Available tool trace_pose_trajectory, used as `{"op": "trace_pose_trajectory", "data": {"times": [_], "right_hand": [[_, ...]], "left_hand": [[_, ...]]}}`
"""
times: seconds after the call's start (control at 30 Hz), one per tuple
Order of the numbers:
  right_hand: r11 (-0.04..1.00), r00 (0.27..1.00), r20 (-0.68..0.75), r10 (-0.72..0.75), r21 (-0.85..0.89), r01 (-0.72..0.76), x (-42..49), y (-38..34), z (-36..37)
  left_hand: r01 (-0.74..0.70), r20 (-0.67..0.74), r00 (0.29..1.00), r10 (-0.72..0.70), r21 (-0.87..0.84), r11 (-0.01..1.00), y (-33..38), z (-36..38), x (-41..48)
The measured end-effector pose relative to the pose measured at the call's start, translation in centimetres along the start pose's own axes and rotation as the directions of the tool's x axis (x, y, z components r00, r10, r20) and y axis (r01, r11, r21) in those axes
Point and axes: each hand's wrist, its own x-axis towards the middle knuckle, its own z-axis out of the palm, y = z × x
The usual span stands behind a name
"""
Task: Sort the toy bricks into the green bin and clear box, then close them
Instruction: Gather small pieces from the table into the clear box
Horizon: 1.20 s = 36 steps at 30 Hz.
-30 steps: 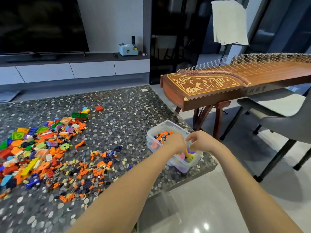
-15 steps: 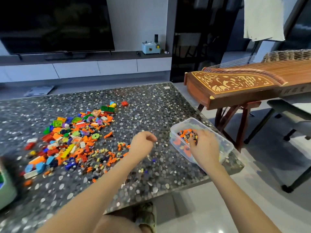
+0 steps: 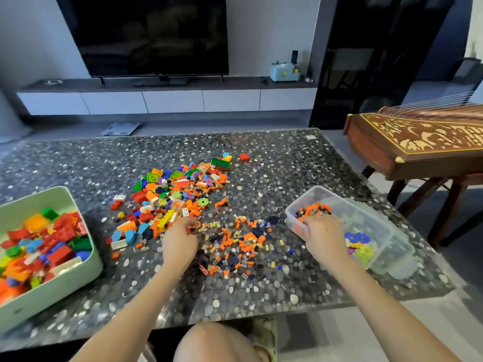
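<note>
The green bin [image 3: 87, 259] sits at the left edge of the tabletop [image 3: 274, 173]. Its top is open and it holds large red, orange, blue and green bricks. Its long axis runs from the far edge toward the near edge, with the near end swung slightly to the left, and the frame cuts off part of it.

The clear box [image 3: 386, 231] stands near the right edge, also without a lid. Its long axis lies on a diagonal, with one short end pointing to the far left and the other toward the near right corner. Small orange and dark bricks fill the far end, and purple and yellow flower-shaped pieces fill the near end.

Between the two containers, a heap of mixed bricks [image 3: 177, 192] spreads across the middle of the tabletop. A scatter of tiny orange, navy and tan bricks [image 3: 235, 244] lies nearer the front edge.

The left hand [image 3: 179, 240] is at the near side of the heap, fingers curled, its grip pinching a small red brick [image 3: 188, 228]. The right hand [image 3: 324, 236] reaches into the far end of the clear box, its fingertips down among the orange pieces. Whether its grip holds anything cannot be told.
</note>
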Motion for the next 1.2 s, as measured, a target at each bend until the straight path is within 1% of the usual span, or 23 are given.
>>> {"op": "trace_pose_trajectory", "data": {"times": [0.03, 0.1, 0.13, 0.17, 0.2, 0.23, 0.3, 0.37, 0.4, 0.47, 0.53, 0.6, 0.67, 0.7, 0.8, 0.87, 0.93, 1.03, 1.1, 1.2], "right_hand": [[0.999, 0.998, -0.057, -0.036, -0.011, 0.035, -0.3, -0.9, 0.1], [0.985, 0.976, -0.166, -0.140, 0.078, 0.154, -0.8, -3.3, 1.0], [0.968, 0.960, -0.186, -0.207, 0.100, 0.228, -1.1, -4.4, 1.5], [0.952, 0.952, -0.169, -0.257, 0.125, 0.279, -1.2, -5.5, 2.1], [0.944, 0.956, -0.118, -0.267, 0.170, 0.284, -1.0, -6.4, 2.9], [0.948, 0.971, -0.033, -0.238, 0.212, 0.239, -0.6, -7.0, 3.5], [0.966, 0.981, 0.155, -0.119, 0.245, 0.078, 0.9, -7.8, 4.8], [0.973, 0.970, 0.244, 0.006, 0.223, -0.062, 2.0, -8.4, 5.7], [0.970, 0.967, 0.253, 0.023, 0.228, -0.082, 2.2, -8.9, 6.2], [0.953, 0.970, 0.240, -0.049, 0.302, -0.026, 2.2, -10.3, 6.7], [0.929, 0.960, 0.224, -0.168, 0.361, 0.078, 1.7, -11.5, 6.9], [0.927, 0.946, 0.215, -0.243, 0.339, 0.161, 1.1, -12.3, 6.9], [0.931, 0.935, 0.214, -0.283, 0.296, 0.214, 0.9, -12.7, 6.7], [0.932, 0.934, 0.211, -0.290, 0.283, 0.226, 0.9, -12.8, 6.6], [0.945, 0.946, 0.168, -0.276, 0.230, 0.234, 1.4, -13.5, 6.5], [0.952, 0.959, 0.081, -0.272, 0.165, 0.256, 1.7, -14.2, 6.8], [0.951, 0.959, -0.008, -0.285, 0.122, 0.284, 1.9, -14.5, 7.3], [0.952, 0.958, -0.057, -0.282, 0.112, 0.287, 1.8, -14.5, 7.1], [0.949, 0.954, -0.060, -0.294, 0.103, 0.299, 1.9, -14.6, 7.1], [0.941, 0.943, -0.084, -0.321, 0.087, 0.328, 2.6, -15.0, 7.2]], "left_hand": [[-0.043, -0.034, 0.998, 0.046, 0.084, 0.996, -0.8, -0.1, 0.0], [-0.123, -0.072, 0.987, 0.145, 0.248, 0.961, -2.7, 0.0, 0.2], [-0.144, -0.055, 0.984, 0.167, 0.296, 0.944, -3.4, 0.2, 0.0], [-0.151, -0.022, 0.986, 0.168, 0.325, 0.934, -4.1, 0.4, -0.1], [-0.152, 0.016, 0.988, 0.156, 0.339, 0.928, -4.5, 0.6, -0.3], [-0.149, 0.050, 0.989, 0.141, 0.338, 0.929, -4.7, 0.8, -0.5], [-0.167, 0.082, 0.985, 0.149, 0.289, 0.943, -4.9, 0.9, -0.9], [-0.189, 0.087, 0.980, 0.176, 0.179, 0.966, -4.6, 0.9, -1.2], [-0.181, 0.080, 0.982, 0.173, 0.112, 0.977, -4.4, 0.9, -1.3], [-0.151, 0.061, 0.987, 0.150, -0.001, 0.989, -4.2, 0.7, -1.1], [-0.158, 0.036, 0.987, 0.160, -0.046, 0.986, -4.1, 0.6, -0.7], [-0.173, 0.009, 0.985, 0.174, -0.074, 0.982, -3.9, 0.5, -0.1], [-0.139, -0.021, 0.990, 0.138, -0.101, 0.985, -3.7, 0.3, 0.4], [-0.123, -0.041, 0.992, 0.120, -0.093, 0.988, -3.7, 0.3, 0.8], [-0.111, -0.080, 0.990, 0.113, 0.023, 0.994, -4.0, 0.5, 1.6], [-0.113, -0.101, 0.987, 0.123, 0.101, 0.988, -4.0, 0.5, 1.5], [-0.154, -0.119, 0.978, 0.174, 0.159, 0.975, -4.1, 0.7, 1.3], [-0.226, -0.114, 0.962, 0.249, 0.185, 0.956, -3.9, 1.3, 0.8], [-0.248, -0.115, 0.955, 0.272, 0.185, 0.951, -3.8, 1.6, 0.5], [-0.268, -0.156, 0.942, 0.296, 0.181, 0.946, -3.7, 1.7, 0.1]]}}
